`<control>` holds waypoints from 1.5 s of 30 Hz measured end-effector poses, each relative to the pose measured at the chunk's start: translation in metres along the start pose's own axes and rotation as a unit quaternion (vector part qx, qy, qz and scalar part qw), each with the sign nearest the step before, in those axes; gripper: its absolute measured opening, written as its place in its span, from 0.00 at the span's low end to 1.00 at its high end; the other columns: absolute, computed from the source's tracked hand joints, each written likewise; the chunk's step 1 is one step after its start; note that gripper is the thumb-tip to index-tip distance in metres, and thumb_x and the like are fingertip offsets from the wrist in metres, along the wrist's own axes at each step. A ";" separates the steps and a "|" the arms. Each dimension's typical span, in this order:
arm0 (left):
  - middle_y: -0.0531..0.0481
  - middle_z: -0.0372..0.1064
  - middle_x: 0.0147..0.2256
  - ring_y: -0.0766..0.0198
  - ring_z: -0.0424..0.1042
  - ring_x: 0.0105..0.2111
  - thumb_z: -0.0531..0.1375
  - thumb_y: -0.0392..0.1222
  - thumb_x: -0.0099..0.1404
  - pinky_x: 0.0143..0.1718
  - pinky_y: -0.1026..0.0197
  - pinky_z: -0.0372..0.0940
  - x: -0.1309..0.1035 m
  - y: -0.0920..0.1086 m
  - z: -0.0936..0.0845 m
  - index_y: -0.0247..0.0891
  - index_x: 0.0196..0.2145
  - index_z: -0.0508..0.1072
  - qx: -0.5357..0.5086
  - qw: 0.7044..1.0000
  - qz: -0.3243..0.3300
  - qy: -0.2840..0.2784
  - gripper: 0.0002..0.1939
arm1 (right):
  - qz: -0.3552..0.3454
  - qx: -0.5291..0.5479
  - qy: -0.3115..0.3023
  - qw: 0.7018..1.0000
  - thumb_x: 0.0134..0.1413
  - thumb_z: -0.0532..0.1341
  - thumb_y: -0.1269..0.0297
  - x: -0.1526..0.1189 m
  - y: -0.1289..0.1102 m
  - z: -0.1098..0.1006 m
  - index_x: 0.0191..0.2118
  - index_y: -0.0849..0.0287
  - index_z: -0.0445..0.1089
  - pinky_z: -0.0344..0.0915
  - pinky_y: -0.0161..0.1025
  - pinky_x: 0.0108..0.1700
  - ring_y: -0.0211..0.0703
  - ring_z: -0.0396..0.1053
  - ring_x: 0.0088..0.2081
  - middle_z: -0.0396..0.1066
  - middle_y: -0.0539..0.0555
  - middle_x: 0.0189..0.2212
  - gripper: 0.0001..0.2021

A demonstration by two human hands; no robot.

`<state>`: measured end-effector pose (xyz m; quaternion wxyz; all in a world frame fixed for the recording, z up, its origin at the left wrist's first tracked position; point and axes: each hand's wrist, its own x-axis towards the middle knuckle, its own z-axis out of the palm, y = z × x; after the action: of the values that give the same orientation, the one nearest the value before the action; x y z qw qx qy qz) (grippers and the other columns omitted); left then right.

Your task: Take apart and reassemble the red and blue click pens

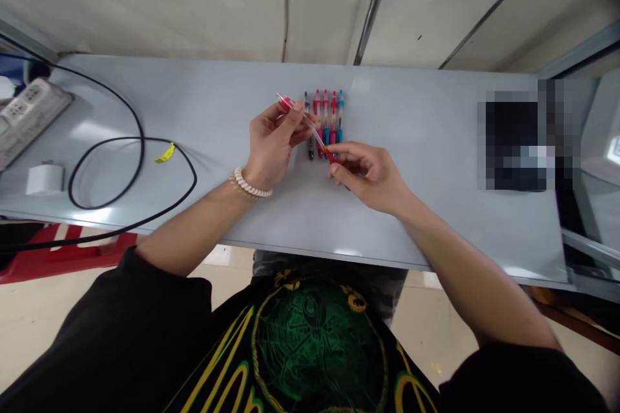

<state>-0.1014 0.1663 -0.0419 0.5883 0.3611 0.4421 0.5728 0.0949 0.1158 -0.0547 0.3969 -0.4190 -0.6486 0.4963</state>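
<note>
While my left hand (272, 147) pinched slim clear plastic pen barrel (315, 132), right hand (371, 175) gripped red tapered end (330, 155); straight alignment seemed wise.

Tabletop (426, 116): pale grey, glossy, patches of reflected light. Wall (217, 6): cream, panelled, dark seams. Floor (426, 329): beige. Red furniture piece (62, 262): low, left, beneath tabletop edge.

The held pen (318, 136) is clear and red, the tabletop (426, 122) pale grey, the cable tag (165, 153) yellow.
</note>
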 end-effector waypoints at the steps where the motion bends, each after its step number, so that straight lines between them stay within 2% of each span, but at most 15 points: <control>1: 0.52 0.81 0.32 0.69 0.82 0.33 0.68 0.38 0.76 0.38 0.67 0.76 0.001 0.001 0.000 0.38 0.33 0.78 0.000 1.000 -0.005 0.012 0.11 | 0.004 0.006 -0.003 1.000 0.64 0.69 0.60 0.000 -0.001 0.000 0.52 0.58 0.80 0.71 0.38 0.33 0.36 0.72 0.28 0.79 0.49 0.31 0.14; 5: 0.53 0.80 0.32 0.71 0.82 0.33 0.63 0.36 0.80 0.40 0.70 0.75 0.004 0.005 0.001 0.37 0.32 0.78 -0.037 0.998 -0.031 0.039 0.15 | 0.013 0.022 0.006 1.000 0.62 0.72 0.56 -0.001 -0.004 -0.004 0.52 0.57 0.80 0.70 0.38 0.32 0.37 0.73 0.29 0.81 0.50 0.32 0.16; 8: 0.51 0.82 0.36 0.71 0.83 0.36 0.59 0.34 0.82 0.43 0.69 0.76 0.005 0.006 0.001 0.36 0.36 0.79 -0.074 0.996 -0.048 0.035 0.15 | 0.018 0.029 0.040 0.999 0.57 0.77 0.51 -0.001 -0.005 -0.007 0.50 0.56 0.81 0.72 0.38 0.35 0.40 0.77 0.33 0.84 0.52 0.35 0.20; 10: 0.49 0.83 0.40 0.69 0.84 0.40 0.59 0.34 0.82 0.48 0.67 0.77 0.005 0.006 0.000 0.35 0.38 0.79 -0.075 0.995 -0.058 0.029 0.12 | 0.023 0.043 0.066 0.997 0.55 0.79 0.48 0.000 -0.005 -0.008 0.47 0.56 0.82 0.76 0.40 0.38 0.43 0.80 0.37 0.85 0.54 0.37 0.21; 13: 0.48 0.84 0.43 0.65 0.85 0.47 0.62 0.34 0.80 0.54 0.65 0.77 0.004 0.004 -0.001 0.36 0.40 0.79 -0.060 0.995 -0.075 0.014 0.08 | 0.016 0.083 0.085 0.993 0.57 0.77 0.42 0.002 -0.003 -0.010 0.44 0.55 0.80 0.82 0.45 0.46 0.46 0.83 0.40 0.87 0.56 0.39 0.21; 16: 0.48 0.85 0.45 0.62 0.86 0.49 0.65 0.36 0.78 0.54 0.63 0.79 0.004 0.001 -0.002 0.37 0.40 0.79 -0.056 0.995 -0.077 -0.002 0.05 | -0.008 0.127 0.095 0.987 0.61 0.74 0.40 0.004 0.001 -0.011 0.45 0.53 0.77 0.84 0.50 0.52 0.47 0.85 0.42 0.87 0.57 0.43 0.22; 19: 0.47 0.85 0.45 0.60 0.86 0.50 0.67 0.38 0.77 0.53 0.61 0.81 0.005 0.000 -0.004 0.38 0.40 0.80 -0.045 0.996 -0.077 -0.014 0.04 | -0.016 0.128 0.114 0.985 0.61 0.74 0.39 0.004 0.005 -0.013 0.45 0.52 0.73 0.85 0.52 0.52 0.47 0.86 0.42 0.87 0.56 0.43 0.22; 24: 0.47 0.85 0.44 0.63 0.86 0.46 0.67 0.39 0.77 0.52 0.64 0.80 0.003 0.002 -0.005 0.38 0.40 0.81 -0.034 0.994 -0.090 -0.044 0.05 | -0.073 0.057 0.192 0.977 0.54 0.79 0.45 0.002 0.001 -0.012 0.40 0.51 0.74 0.86 0.51 0.44 0.48 0.85 0.39 0.86 0.52 0.38 0.21; 29: 0.47 0.84 0.43 0.61 0.86 0.46 0.68 0.39 0.77 0.51 0.62 0.81 0.000 0.003 -0.002 0.38 0.39 0.81 -0.019 0.994 -0.099 -0.050 0.05 | -0.174 -0.003 0.215 0.961 0.62 0.76 0.60 -0.001 -0.004 -0.008 0.37 0.50 0.80 0.86 0.55 0.50 0.51 0.85 0.44 0.86 0.52 0.40 0.06; 31: 0.47 0.84 0.42 0.60 0.87 0.46 0.69 0.40 0.76 0.51 0.61 0.82 -0.001 0.003 -0.001 0.38 0.39 0.81 -0.015 0.994 -0.098 -0.051 0.05 | -0.211 -0.025 0.210 0.955 0.64 0.74 0.64 -0.002 -0.003 -0.007 0.37 0.49 0.81 0.85 0.58 0.53 0.51 0.85 0.44 0.86 0.52 0.40 0.04; 35: 0.48 0.85 0.41 0.61 0.86 0.46 0.67 0.41 0.78 0.48 0.63 0.82 -0.003 0.004 0.000 0.38 0.38 0.82 -0.011 0.993 -0.102 -0.061 0.08 | -0.244 -0.119 0.201 0.941 0.68 0.70 0.61 -0.002 0.002 -0.006 0.34 0.46 0.80 0.83 0.64 0.57 0.55 0.85 0.44 0.86 0.51 0.37 0.08; 41: 0.48 0.85 0.39 0.68 0.85 0.37 0.65 0.37 0.79 0.42 0.70 0.80 -0.005 0.005 0.002 0.36 0.34 0.81 -0.032 0.991 -0.112 -0.073 0.12 | -0.301 -0.175 0.186 0.919 0.69 0.66 0.66 0.000 0.007 -0.007 0.35 0.45 0.81 0.84 0.58 0.52 0.52 0.85 0.42 0.87 0.50 0.37 0.11; 45: 0.49 0.83 0.35 0.68 0.84 0.32 0.72 0.42 0.74 0.35 0.70 0.78 -0.004 0.002 0.001 0.37 0.32 0.79 -0.018 0.991 -0.115 -0.070 0.12 | -0.263 -0.185 0.191 0.928 0.68 0.67 0.65 -0.001 0.005 -0.006 0.36 0.46 0.82 0.83 0.58 0.51 0.54 0.84 0.41 0.87 0.52 0.38 0.08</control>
<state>-0.1011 0.1622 -0.0393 0.6867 0.3362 0.4277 0.4822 0.1021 0.1174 -0.0583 0.5450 -0.3860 -0.7277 0.1564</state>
